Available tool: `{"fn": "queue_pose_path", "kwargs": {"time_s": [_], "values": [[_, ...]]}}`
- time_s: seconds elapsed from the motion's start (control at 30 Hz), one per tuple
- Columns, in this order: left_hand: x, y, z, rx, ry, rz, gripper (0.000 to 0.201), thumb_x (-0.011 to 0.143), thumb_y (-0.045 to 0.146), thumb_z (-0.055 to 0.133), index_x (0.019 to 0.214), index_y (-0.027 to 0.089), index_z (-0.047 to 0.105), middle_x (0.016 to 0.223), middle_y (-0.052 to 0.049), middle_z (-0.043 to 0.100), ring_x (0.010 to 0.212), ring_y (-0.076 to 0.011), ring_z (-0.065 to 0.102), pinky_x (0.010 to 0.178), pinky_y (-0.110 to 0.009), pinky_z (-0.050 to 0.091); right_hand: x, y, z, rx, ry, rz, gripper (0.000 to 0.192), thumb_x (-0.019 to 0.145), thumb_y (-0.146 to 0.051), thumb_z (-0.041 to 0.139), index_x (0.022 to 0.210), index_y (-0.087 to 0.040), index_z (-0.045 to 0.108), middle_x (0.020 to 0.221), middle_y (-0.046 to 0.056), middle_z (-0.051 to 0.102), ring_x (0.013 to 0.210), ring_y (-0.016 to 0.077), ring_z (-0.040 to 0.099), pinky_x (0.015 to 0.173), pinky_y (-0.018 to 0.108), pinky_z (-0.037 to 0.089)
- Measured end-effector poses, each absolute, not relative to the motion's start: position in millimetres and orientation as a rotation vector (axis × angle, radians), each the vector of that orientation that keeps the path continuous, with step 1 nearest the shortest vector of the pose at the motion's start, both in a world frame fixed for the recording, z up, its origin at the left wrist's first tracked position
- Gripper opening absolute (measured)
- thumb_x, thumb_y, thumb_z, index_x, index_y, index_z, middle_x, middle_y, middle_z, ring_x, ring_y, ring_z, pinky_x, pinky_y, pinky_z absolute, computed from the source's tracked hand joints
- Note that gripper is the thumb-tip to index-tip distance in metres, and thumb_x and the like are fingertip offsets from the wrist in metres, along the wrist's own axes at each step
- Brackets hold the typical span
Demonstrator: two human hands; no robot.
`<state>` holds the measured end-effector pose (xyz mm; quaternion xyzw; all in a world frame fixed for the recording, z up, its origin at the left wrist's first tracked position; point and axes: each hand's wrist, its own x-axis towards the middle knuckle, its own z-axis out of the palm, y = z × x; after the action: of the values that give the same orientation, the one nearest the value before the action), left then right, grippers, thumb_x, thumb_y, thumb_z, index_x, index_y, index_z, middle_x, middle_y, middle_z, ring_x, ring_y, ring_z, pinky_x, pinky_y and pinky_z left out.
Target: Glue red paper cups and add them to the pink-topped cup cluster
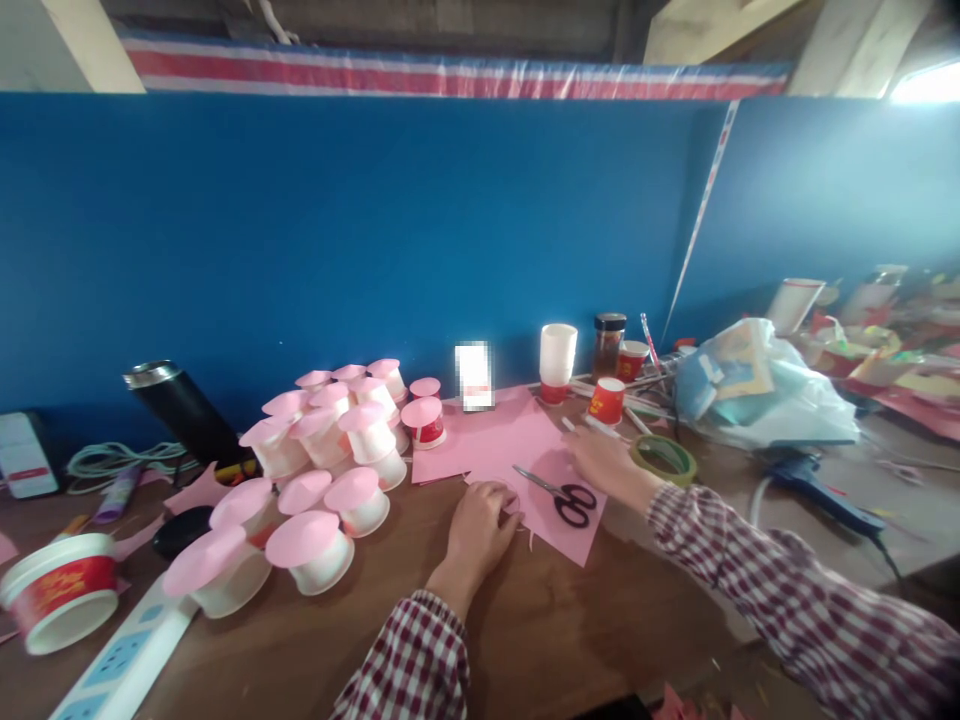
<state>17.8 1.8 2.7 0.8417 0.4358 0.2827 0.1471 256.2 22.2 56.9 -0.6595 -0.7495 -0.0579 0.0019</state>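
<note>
My left hand point(481, 530) rests at the near edge of the pink paper point(487, 440), its fingers curled and thumb bent in against a bit of pink paper. My right hand point(609, 462) reaches over the right side of the sheets, palm down. Its fingertips are near some white sticks point(600, 426), and whether they grip one is not clear. Between the hands, scissors point(566, 497) with dark handles lie on the paper. Just right of my right hand is a roll of green tape point(663, 458).
Several paper cups topped with pink paper discs point(311, 540) stand on the left, near a power strip point(124, 655) and black flask point(180, 410). At the back are stacked white cups point(558, 355) and a jar point(608, 345). A glue gun point(825, 495) and plastic bag point(757, 385) lie right.
</note>
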Motion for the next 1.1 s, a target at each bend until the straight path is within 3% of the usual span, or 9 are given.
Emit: {"fn": "queue_pose_path", "kwargs": {"time_s": [0.07, 0.17, 0.37, 0.5, 0.7, 0.93, 1.1], "values": [[17.9, 1.0, 2.0, 2.422, 1.258, 0.818, 0.016, 0.083, 0.021, 0.065, 0.097, 0.019, 0.073, 0.109, -0.009, 0.070, 0.104, -0.0261, 0.060, 0.095, -0.042, 0.048, 247.8, 18.7, 62.3, -1.989, -2.382, -0.171, 0.023, 0.094, -0.023, 0.050, 0.108, -0.015, 0.066, 0.111, 0.014, 0.067, 0.103, 0.0248, 0.063, 0.086, 0.031, 0.046], [18.5, -0.3, 2.4, 2.402, 1.274, 0.818, 0.014, 0.083, 0.020, 0.064, 0.094, 0.019, 0.073, 0.105, -0.009, 0.070, 0.103, -0.0259, 0.060, 0.093, -0.042, 0.048, 244.8, 27.4, 80.9, -1.933, -2.324, -0.226, 0.029, 0.096, -0.028, 0.048, 0.118, -0.016, 0.063, 0.117, 0.013, 0.066, 0.106, 0.0248, 0.061, 0.088, 0.031, 0.045], [19.6, -0.6, 4.6, 2.354, 1.301, 0.818, 0.014, 0.083, 0.020, 0.063, 0.092, 0.020, 0.073, 0.104, -0.010, 0.070, 0.104, -0.0270, 0.060, 0.092, -0.042, 0.048, 266.0, 88.9, 139.5, -1.911, -2.146, -0.396, 0.041, 0.099, -0.019, 0.036, 0.137, -0.013, 0.050, 0.136, 0.016, 0.057, 0.122, 0.0273, 0.050, 0.098, 0.035, 0.041], [20.3, -0.5, 5.4, 2.339, 1.317, 0.837, 0.015, 0.083, 0.017, 0.060, 0.093, 0.019, 0.071, 0.104, -0.010, 0.070, 0.101, -0.0265, 0.060, 0.091, -0.043, 0.048, 276.4, 128.2, 162.7, -1.908, -2.169, -0.448, 0.043, 0.099, -0.016, 0.032, 0.139, -0.011, 0.049, 0.139, 0.016, 0.056, 0.127, 0.0260, 0.048, 0.102, 0.034, 0.038], [21.6, -0.3, 6.3, 2.349, 1.346, 0.811, 0.015, 0.085, 0.017, 0.056, 0.087, 0.019, 0.071, 0.102, -0.009, 0.071, 0.099, -0.0267, 0.060, 0.089, -0.042, 0.048, 286.4, 157.6, 173.8, -2.017, -2.280, -0.405, 0.036, 0.097, -0.014, 0.039, 0.126, -0.013, 0.061, 0.109, 0.017, 0.071, 0.098, 0.0257, 0.068, 0.081, 0.032, 0.045], [21.8, 0.5, 6.1, 2.345, 1.344, 0.814, 0.013, 0.082, 0.015, 0.058, 0.084, 0.020, 0.070, 0.098, -0.008, 0.070, 0.097, -0.0260, 0.060, 0.089, -0.040, 0.048, 297.6, 176.4, 185.7, -1.954, -2.420, -0.414, 0.025, 0.097, -0.017, 0.046, 0.105, -0.013, 0.069, 0.107, 0.014, 0.072, 0.095, 0.0220, 0.066, 0.077, 0.027, 0.041], [21.6, 0.1, 6.6, 2.337, 1.351, 0.826, 0.013, 0.081, 0.014, 0.058, 0.083, 0.020, 0.069, 0.097, -0.007, 0.071, 0.096, -0.0261, 0.061, 0.088, -0.040, 0.048, 303.9, 182.5, 190.6, -1.935, -2.346, -0.436, 0.020, 0.091, -0.026, 0.055, 0.084, -0.015, 0.071, 0.091, 0.006, 0.072, 0.085, 0.0189, 0.064, 0.067, 0.024, 0.037]]}}
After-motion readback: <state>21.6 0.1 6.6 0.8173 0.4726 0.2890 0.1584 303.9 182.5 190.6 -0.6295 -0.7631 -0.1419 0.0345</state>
